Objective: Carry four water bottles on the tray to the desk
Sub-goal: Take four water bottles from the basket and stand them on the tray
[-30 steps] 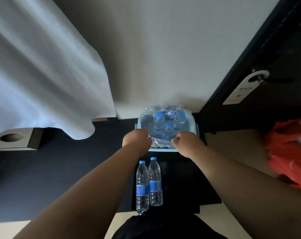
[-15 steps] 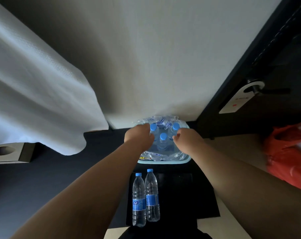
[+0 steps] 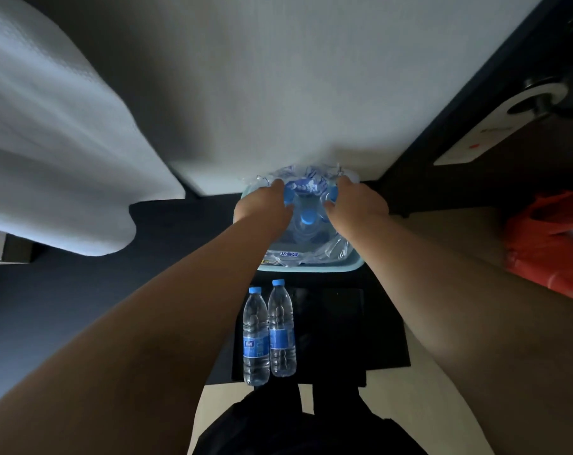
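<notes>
Clerk: Water bottles, item one: a pair lying side by side and touching on the black tray [image 3: 350,326], blue caps toward the wall. Left bottle [image 3: 255,339], right bottle [image 3: 281,333]; both clear, blue labels.

Checker: And the rest of the stock?

Clerk: Item two: a shrink-wrapped pack of bottles [image 3: 306,224] standing in a pale blue bin [image 3: 311,268], against the foot of the white wall [image 3: 278,77], just beyond the tray. One blue cap [image 3: 308,217] shows clearly in the middle; others are partly covered by fingers.

Checker: Hands?

Clerk: Left hand [image 3: 263,208]: fingers curled down into the top of the pack, thumb beside a blue cap at its left. Whether it grips a bottle neck or only the torn wrap, I cannot tell. Right hand [image 3: 352,205]: likewise curled over the pack's right side, fingertips at a blue cap; what it has hold of, cannot tell.

Checker: Surroundings?

Clerk: White textured cloth [image 3: 58,142] hanging at left. Dark door [image 3: 524,178] at right with a white hanger tag [image 3: 495,126] on its handle. Orange plastic bag [image 3: 547,244] on the floor at far right. Dark floor section [image 3: 81,290] under the left forearm; pale flooring nearer the person
</notes>
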